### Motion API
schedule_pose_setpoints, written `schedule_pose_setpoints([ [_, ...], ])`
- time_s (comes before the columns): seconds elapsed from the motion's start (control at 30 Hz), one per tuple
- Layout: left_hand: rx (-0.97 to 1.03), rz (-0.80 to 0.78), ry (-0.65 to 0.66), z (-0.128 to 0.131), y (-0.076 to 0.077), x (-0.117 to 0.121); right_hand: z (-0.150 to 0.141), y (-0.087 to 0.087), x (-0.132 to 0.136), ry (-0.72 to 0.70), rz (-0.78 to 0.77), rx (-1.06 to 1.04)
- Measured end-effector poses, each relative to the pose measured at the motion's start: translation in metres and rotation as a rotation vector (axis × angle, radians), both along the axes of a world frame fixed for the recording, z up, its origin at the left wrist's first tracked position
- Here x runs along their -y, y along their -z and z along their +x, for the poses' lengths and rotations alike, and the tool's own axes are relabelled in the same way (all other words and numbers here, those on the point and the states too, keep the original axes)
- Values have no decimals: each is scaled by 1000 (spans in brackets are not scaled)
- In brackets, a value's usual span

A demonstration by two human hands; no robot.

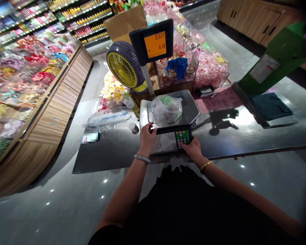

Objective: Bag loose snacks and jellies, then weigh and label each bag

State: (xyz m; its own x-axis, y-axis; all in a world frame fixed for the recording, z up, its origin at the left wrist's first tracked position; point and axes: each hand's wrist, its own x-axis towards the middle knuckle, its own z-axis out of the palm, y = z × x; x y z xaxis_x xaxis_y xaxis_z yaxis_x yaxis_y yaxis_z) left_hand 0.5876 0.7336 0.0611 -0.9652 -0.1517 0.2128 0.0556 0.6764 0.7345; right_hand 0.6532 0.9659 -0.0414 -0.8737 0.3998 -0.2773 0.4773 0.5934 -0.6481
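A metal weighing scale (190,107) stands on the counter in front of me. On its pan lies a clear plastic bag (165,110) with pale and green contents I cannot make out. My left hand (147,139) rests at the scale's front left corner, fingers bent but apart, holding nothing I can see. At the right end of the keypad (183,137), my right hand (193,149) has its thumb stretched over the lower keys and its fingers along the scale's side. The display (155,44) on the pole glows orange and reads 0.322 and 6.38.
A purple and yellow fan (122,66) stands behind the scale on the left. Plastic bag rolls (108,117), a phone (90,137) and a small cylinder (134,128) lie on the counter's left. A green stand (270,61) and dark folded cloth (271,105) are at right.
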Motion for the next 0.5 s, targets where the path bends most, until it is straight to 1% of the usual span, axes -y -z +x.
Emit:
schedule_pose_setpoints([
  [0.17,34,25,-32,8,8,4,0,1,5,3,53,17],
  [0.33,69,26,-14,18,11,-5,1,5,2,-25,115,-22],
  [0.4,77,27,20,23,11,-9,2,9,-3,-33,71,-52],
  [0.5,86,27,76,29,9,-14,3,17,-15,-84,-29,-111],
])
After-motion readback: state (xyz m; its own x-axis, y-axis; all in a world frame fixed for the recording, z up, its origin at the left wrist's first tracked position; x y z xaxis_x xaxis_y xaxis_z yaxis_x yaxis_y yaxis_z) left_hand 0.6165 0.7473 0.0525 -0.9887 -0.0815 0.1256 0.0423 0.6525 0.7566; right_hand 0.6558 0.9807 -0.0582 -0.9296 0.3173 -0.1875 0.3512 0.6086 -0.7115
